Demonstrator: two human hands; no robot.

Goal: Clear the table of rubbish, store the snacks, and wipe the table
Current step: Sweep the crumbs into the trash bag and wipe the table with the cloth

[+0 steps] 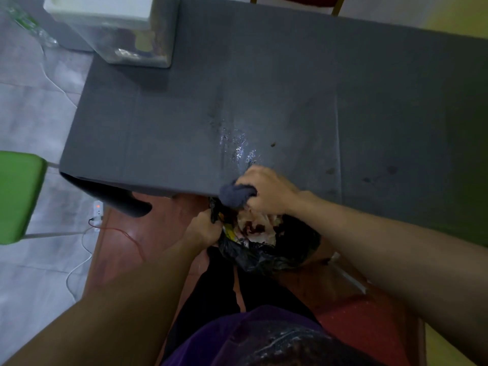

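- The left hand [204, 228] pinches the rim of the black rubbish bag [264, 257], holding it just under the near edge of the tabletop [343, 88]; its mouth should sit tight to that edge.
- The right hand [266, 191], fingers curled round the grey cloth [236, 195] at that edge, should drag debris straight in.
- Farther in: a wet streak [237, 146] and a brown crumb [273, 145], yet to wipe.

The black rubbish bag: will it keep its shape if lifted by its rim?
Likely not: the black rubbish bag looks thin and crumpled, so it should sag. The paper waste inside suggests little weight.
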